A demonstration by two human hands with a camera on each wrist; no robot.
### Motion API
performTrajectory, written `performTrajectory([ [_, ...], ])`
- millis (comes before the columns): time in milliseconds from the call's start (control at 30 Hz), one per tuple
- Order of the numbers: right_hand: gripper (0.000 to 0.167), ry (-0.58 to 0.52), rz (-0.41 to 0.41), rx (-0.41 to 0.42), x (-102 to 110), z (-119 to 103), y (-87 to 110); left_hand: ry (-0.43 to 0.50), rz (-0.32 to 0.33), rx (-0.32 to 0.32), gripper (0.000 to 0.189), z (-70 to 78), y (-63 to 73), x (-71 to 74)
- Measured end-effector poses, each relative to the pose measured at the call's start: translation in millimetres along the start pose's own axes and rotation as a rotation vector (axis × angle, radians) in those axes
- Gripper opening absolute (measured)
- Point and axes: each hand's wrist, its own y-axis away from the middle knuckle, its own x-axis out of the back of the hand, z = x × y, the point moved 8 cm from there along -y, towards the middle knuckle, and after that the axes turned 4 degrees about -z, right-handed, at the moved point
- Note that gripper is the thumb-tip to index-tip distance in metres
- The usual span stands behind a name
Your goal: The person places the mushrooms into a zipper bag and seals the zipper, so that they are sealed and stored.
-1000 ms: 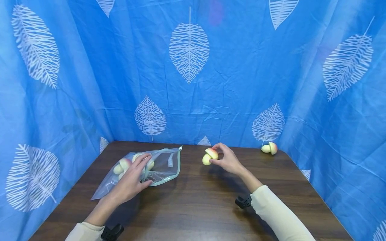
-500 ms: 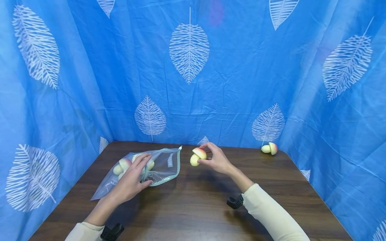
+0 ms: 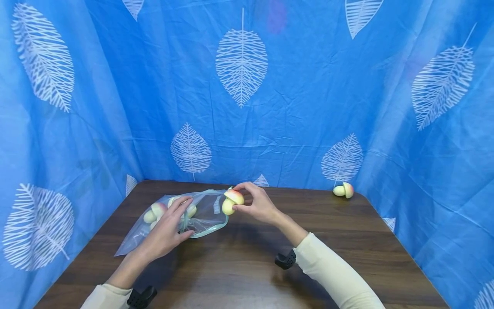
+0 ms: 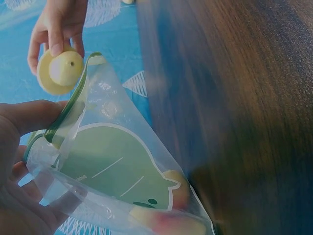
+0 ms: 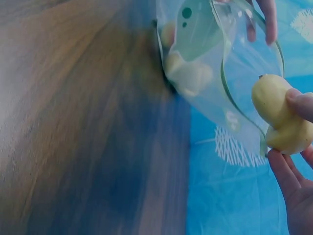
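My right hand [image 3: 259, 205] pinches a toy mushroom [image 3: 228, 207], pale yellow with a red-tinged cap, between thumb and fingers. It overlaps the mouth of a clear zip bag [image 3: 206, 216] in the head view. In the right wrist view the mushroom [image 5: 274, 100] is right beside the bag's green-edged opening. My left hand [image 3: 165, 234] holds the bag near its mouth, thumb at the green rim and fingers showing through the plastic in the left wrist view. Several more toy mushrooms [image 3: 157, 209] lie inside the bag, partly hidden by my left hand.
Another toy mushroom [image 3: 343, 190] lies on its side at the table's back right corner. The dark wooden table [image 3: 239, 266] is bordered by a blue curtain [image 3: 293, 107] with white leaf prints at the back and sides.
My right hand has carried the mushroom leftward, from mid-table to the bag's mouth. My left hand and the bag stay in place.
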Motion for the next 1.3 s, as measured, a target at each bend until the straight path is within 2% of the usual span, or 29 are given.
performTrajectory([
  [367, 0.047, 0.056, -0.083, 0.056, -31.0, -5.9, -12.0, -0.013, -0.006, 0.018, 0.087, -0.8, -0.1, -1.4],
  [500, 0.044, 0.062, -0.110, 0.048, -36.5, -4.5, -11.0, -0.010, -0.013, 0.022, 0.087, -0.1, 0.2, -2.8],
  [700, 0.040, 0.063, -0.103, 0.005, -35.0, 0.3, -8.2, -0.016, -0.005, 0.005, 0.087, 1.4, -0.3, -2.1],
  [1000, 0.042, 0.078, -0.093, 0.040, -29.8, -1.1, -3.2, -0.031, 0.018, -0.008, 0.087, 4.7, 1.6, 2.7],
  [1300, 0.043, 0.099, -0.078, 0.032, -13.7, 3.2, 5.6, -0.047, 0.030, -0.016, 0.088, 9.0, 4.0, 8.8],
])
